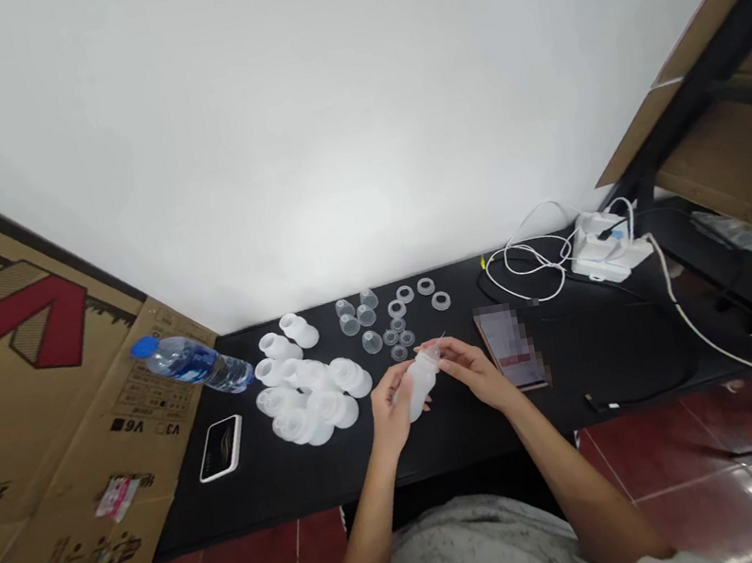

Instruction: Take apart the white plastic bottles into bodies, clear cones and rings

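My left hand [389, 406] grips the body of a frosted plastic bottle [420, 385] above the black table [460, 440]. My right hand [472, 373] pinches the bottle's neck, where a thin pin-like tip shows, too small to identify. To the left lies a cluster of frosted funnel-shaped plastic parts [312, 393]. Beyond my hands stand several small clear plastic cups [372, 342] and several translucent plastic rings [405, 294].
A blue-capped water bottle [192, 363] lies at the left, by a white-cased phone [220, 448]. A pixelated phone [509, 348] lies right of my hands. White cables and a white device [607, 245] sit at the back right. Cardboard [38, 376] covers the left side.
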`<state>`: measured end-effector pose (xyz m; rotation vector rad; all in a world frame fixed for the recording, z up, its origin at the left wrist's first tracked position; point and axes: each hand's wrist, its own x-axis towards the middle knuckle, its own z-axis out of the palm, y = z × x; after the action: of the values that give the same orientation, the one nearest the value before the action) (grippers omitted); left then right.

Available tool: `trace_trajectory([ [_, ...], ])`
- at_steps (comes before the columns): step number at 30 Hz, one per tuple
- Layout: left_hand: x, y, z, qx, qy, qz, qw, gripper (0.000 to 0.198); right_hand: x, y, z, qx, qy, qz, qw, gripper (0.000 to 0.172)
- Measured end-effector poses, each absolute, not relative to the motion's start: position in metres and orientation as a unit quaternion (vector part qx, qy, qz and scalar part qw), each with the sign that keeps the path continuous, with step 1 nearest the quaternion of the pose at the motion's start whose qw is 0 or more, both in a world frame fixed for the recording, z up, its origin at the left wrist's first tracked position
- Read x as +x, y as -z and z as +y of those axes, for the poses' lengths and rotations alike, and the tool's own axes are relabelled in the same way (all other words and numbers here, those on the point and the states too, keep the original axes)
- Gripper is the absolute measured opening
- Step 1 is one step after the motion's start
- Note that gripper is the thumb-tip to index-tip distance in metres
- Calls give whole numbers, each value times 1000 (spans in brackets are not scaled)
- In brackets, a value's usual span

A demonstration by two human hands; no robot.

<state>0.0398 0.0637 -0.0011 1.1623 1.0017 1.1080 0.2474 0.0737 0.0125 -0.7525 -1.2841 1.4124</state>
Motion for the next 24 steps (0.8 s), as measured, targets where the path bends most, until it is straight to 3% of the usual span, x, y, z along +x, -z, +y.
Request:
trace_trajectory([
  [7, 34, -18, 62, 209, -323, 282, 879, 61, 242, -27, 77, -280, -624, -517, 515, 36],
  [10, 32, -21, 59, 77, -268, 208, 938, 56, 236, -27, 79, -277, -637, -490, 527, 37],
  [14, 32, -25, 58, 66, -271, 240, 930, 57, 227, -20, 79, -294, -641, -447, 551, 37],
  [19, 27, -36, 51, 235, -362, 396, 811, 57, 219, -5, 75, -335, -621, -400, 586, 29],
  [24, 19, -38, 39, 383, -370, 429, 729, 60, 218, 4, 72, -334, -624, -403, 580, 26],
])
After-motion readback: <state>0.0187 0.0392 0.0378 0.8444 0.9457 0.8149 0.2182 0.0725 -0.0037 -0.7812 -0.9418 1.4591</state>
